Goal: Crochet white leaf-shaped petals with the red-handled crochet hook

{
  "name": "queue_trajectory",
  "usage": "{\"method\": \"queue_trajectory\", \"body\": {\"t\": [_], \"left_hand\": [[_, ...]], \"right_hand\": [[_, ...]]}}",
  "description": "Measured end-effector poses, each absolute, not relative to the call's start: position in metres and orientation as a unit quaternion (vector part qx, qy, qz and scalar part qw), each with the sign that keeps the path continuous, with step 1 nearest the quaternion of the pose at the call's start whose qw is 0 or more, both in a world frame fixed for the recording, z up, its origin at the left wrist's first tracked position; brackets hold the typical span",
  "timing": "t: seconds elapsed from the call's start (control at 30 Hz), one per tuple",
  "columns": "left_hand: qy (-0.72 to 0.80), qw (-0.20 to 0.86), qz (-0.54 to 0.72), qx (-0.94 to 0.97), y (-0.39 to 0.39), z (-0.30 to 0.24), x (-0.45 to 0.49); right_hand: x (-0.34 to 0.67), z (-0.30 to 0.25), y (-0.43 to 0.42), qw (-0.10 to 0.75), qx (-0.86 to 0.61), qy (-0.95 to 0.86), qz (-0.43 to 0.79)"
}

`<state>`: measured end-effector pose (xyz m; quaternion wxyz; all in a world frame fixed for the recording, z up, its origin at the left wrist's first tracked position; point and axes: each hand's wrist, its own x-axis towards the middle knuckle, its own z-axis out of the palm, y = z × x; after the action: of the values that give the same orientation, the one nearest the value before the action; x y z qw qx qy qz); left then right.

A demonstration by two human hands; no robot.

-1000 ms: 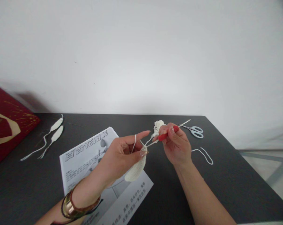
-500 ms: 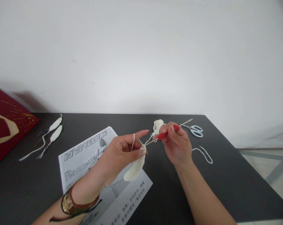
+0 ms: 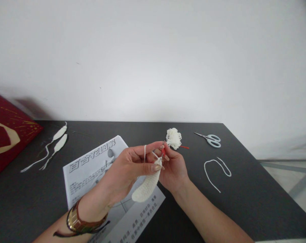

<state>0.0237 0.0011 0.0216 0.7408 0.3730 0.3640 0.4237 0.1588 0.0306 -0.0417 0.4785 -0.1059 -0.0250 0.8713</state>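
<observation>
My left hand [image 3: 129, 168] pinches the top of a white crocheted petal [image 3: 146, 187] that hangs below it, with white yarn looped over the raised forefinger. My right hand [image 3: 173, 167] is closed on a red-handled crochet hook [image 3: 163, 152] right beside the left fingertips; most of the hook is hidden behind the fingers. A small heap of white yarn [image 3: 173, 138] lies on the table just behind both hands.
A printed instruction sheet [image 3: 97, 175] lies under my left forearm on the dark table [image 3: 244, 199]. Two finished white petals [image 3: 59, 139] lie at the far left by a red box [image 3: 8, 135]. Pale blue scissors [image 3: 211, 139] and a yarn offcut [image 3: 216, 168] lie to the right.
My right hand has moved left and down to meet the left fingertips, turning the hook so its shaft no longer points toward the scissors. The yarn heap and offcut are now uncovered.
</observation>
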Motion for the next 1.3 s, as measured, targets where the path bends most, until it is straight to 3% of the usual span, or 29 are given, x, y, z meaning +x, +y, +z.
{"method": "queue_trajectory", "body": {"t": [0.73,1.07,1.3], "left_hand": [[0.381,0.725,0.421,0.39,-0.001,0.022,0.025],[0.394,0.716,0.406,0.409,-0.002,0.021,0.024],[0.408,0.701,0.41,0.417,-0.002,0.022,0.025]], "right_hand": [[0.162,-0.037,0.032,0.499,-0.137,-0.078,0.852],[0.177,-0.012,0.035,0.599,-0.17,-0.301,0.722],[0.188,-0.004,0.037,0.619,-0.214,-0.375,0.657]]}}
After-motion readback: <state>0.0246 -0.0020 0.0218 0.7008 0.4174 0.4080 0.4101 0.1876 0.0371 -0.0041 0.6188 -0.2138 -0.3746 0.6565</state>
